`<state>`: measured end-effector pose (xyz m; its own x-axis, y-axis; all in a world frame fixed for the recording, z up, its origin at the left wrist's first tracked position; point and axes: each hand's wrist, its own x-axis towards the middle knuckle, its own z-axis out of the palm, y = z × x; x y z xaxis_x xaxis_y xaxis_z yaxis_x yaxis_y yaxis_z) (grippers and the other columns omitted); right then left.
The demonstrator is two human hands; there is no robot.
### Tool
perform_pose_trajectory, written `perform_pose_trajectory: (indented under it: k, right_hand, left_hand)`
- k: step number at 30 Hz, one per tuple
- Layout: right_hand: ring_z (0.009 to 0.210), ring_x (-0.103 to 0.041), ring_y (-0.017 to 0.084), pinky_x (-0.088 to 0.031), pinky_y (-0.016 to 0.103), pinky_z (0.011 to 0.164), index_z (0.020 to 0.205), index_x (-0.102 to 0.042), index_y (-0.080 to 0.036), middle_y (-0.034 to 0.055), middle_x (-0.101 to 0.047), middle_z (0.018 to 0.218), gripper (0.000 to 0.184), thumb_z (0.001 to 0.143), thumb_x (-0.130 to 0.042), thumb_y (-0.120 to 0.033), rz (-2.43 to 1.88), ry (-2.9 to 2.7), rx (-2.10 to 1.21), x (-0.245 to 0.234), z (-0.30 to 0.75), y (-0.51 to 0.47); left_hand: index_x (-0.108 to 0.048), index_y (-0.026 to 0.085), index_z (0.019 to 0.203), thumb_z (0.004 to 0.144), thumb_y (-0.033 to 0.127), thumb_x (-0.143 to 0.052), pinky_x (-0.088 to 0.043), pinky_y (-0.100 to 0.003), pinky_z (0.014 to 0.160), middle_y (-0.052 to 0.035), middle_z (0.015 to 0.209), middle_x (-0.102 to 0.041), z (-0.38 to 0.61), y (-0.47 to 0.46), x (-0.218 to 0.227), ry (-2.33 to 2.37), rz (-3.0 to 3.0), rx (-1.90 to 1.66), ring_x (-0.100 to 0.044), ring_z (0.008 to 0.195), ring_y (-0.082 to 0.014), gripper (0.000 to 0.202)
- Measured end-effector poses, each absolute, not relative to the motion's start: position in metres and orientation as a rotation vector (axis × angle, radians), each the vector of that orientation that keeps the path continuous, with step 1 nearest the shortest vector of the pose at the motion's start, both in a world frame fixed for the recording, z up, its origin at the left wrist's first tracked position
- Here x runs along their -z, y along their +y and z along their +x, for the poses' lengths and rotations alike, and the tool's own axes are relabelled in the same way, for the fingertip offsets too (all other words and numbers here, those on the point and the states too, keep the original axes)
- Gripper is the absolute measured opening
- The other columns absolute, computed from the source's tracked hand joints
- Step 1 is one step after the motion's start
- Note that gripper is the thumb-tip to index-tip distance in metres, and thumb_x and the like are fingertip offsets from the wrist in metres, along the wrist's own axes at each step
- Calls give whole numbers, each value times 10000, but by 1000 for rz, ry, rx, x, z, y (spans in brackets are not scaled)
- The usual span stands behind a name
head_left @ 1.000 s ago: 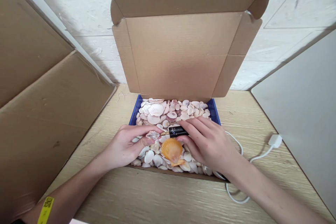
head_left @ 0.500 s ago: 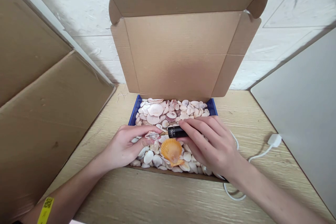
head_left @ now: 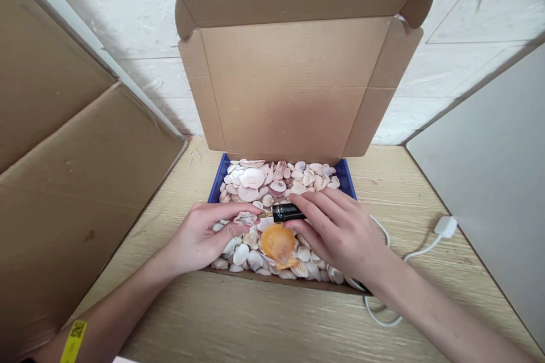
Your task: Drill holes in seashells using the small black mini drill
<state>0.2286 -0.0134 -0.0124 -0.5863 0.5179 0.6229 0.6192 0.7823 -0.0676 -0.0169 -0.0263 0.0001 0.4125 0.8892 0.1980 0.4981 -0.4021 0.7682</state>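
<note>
So the left hand [head_left: 200,235] has thumb and forefinger pinched on a small pale shell [head_left: 247,218], held just above the heap near the front-left of the shell box [head_left: 216,184]. The right hand [head_left: 340,232] is wrapped around a black pen-shaped tool [head_left: 287,212], fingers closed along the barrel, and its brass-coloured tip sits right at the shell's edge. My take: that shell is light, thin and stiff, so it's probably brittle and a bit slick. I'd grip it by the rim with the flat faces between the pads, not squeeze the middle. The tool looks rigid and easy to hold low on the barrel. A big orange scallop [head_left: 279,241] lies just below the two hands, touching the loose shells around it. Room is tight: the open lid [head_left: 293,85] stands straight up behind, a cardboard sheet [head_left: 76,181] leans in on the left and a grey panel [head_left: 489,181] on the right. A white cable [head_left: 419,252] loops out from under the right wrist across the wooden table [head_left: 255,323], so it could snag. The open space is toward the front.
</note>
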Motion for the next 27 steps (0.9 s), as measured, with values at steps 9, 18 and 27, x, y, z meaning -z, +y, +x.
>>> perform_pose_trajectory:
  k: [9,18,27]
  right_hand:
    - [753,-601,175,-476,314,641,1080,-605,-102,94,-711,895,243,893,-598,-256,-760,-2303,352,8,230,-16]
    - [916,-593,232,-495,376,735,1099,-613,-66,135,-707,1000,258,843,-590,-87,-678,-2264,375,6,233,-22]
    - [802,-616,194,-502,330,660,1071,-616,-99,108,-713,923,229,881,-607,-227,-737,-2301,320,9,231,-16]
  left_hand:
    - [-718,185,1015,855,168,-601,-542,-187,678,-35,924,-777,-17,-26,-1,1167,2041,-757,-724,785,-151,199]
    - [-714,176,1019,855,166,-598,-544,-187,662,-36,926,-778,-17,-26,0,1158,2066,-747,-724,774,-147,201]
    - [-716,167,1003,844,154,-595,-537,-182,619,-41,912,-781,-17,-26,-2,1188,2070,-725,-721,736,-145,200]
